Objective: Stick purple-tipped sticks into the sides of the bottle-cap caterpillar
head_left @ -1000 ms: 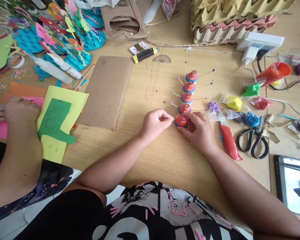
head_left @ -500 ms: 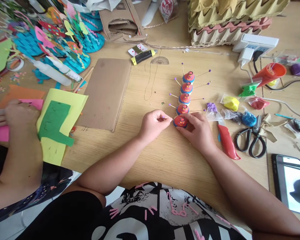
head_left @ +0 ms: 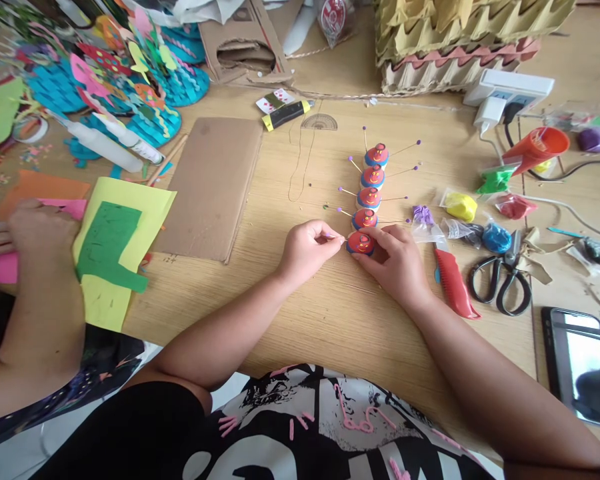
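Note:
A small red and blue clay figure (head_left: pixel 360 244) with a smiling face stands at the near end of a row of matching figures. My right hand (head_left: pixel 397 263) grips it from the right, thumb and fingers round its side. Pinched in my left hand (head_left: pixel 310 252) is a thin stick with a purple ball end (head_left: pixel 329 235), its bare tip at the figure's left side. Whether the tip is inside the clay I cannot tell. The figure just behind (head_left: pixel 365 219) has purple-tipped sticks out to both sides, as do the others beyond it.
Right of my hand lie a red-handled knife (head_left: pixel 455 283), black scissors (head_left: pixel 503 277), bagged clay (head_left: pixel 460 205) and a phone (head_left: pixel 583 363). A cardboard sheet (head_left: pixel 210 187) is on the left. Another person's hand (head_left: pixel 45 230) works beside yellow paper (head_left: pixel 107 303). Egg trays (head_left: pixel 460 63) are stacked behind.
Both hands keep nearly the same place and hold. Only a very slight shift of the view shows, mostly at the right side.

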The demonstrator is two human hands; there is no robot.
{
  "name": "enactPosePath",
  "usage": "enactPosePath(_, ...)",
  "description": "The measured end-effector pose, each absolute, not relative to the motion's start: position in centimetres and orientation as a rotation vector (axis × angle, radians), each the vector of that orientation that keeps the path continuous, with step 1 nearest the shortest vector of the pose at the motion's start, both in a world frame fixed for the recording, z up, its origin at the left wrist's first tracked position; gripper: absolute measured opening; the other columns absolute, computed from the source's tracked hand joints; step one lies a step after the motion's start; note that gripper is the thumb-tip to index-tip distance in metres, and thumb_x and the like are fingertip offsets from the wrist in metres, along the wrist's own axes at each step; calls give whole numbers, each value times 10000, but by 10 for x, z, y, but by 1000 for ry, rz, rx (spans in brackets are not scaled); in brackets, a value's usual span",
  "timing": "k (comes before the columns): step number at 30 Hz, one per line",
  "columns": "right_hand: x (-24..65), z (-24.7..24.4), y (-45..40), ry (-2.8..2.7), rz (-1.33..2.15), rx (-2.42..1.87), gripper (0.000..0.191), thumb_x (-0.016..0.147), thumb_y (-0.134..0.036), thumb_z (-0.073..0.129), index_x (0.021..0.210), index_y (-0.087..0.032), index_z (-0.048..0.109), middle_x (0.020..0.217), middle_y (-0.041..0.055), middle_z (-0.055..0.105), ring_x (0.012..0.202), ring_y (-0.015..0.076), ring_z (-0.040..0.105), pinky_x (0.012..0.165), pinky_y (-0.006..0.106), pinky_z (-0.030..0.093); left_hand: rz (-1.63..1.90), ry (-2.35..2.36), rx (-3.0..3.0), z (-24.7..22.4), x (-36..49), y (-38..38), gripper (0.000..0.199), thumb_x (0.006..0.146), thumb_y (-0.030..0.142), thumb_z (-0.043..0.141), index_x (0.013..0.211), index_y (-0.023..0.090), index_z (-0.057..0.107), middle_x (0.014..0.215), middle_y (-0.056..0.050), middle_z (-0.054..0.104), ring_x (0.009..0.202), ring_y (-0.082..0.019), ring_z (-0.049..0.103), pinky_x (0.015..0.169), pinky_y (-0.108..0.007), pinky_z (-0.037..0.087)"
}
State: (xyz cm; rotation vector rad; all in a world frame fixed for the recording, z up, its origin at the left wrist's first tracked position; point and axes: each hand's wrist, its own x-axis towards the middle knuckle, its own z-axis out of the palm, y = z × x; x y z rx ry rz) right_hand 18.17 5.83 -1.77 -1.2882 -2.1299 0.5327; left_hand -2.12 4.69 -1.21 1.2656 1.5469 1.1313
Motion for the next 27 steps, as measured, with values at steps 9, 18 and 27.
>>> enactPosePath(9, 182, -18, 58, -2134, 514, -1282, 394, 877, -369, 734, 1243, -222, 728, 1056, 126, 688, 965, 285, 660, 878, 460, 550, 1123, 1562, 1281, -12, -20, 47, 139, 738, 268, 772, 674, 185, 681, 681, -5, 726, 637, -136, 634, 635, -261, 483)
enactPosePath(18, 181, -17, 58, -2130, 524, -1279, 391, 867, -352, 742, 1236, -223, 729, 1042, 118, 687, 961, 279, 660, 875, 449, 548, 1127, 1584, 1351, -17, -19, 46, 144, 747, 288, 766, 681, 183, 694, 656, -1, 698, 609, -126, 594, 614, -256, 449)
enactPosePath(27, 181, -17, 57, -2122, 519, -1283, 393, 866, -351, 745, 1233, -211, 733, 1040, 119, 687, 960, 278, 665, 873, 443, 555, 1116, 1603, 1337, -18, -17, 46, 148, 739, 295, 760, 680, 177, 693, 642, 9, 681, 594, -120, 577, 612, -254, 446)
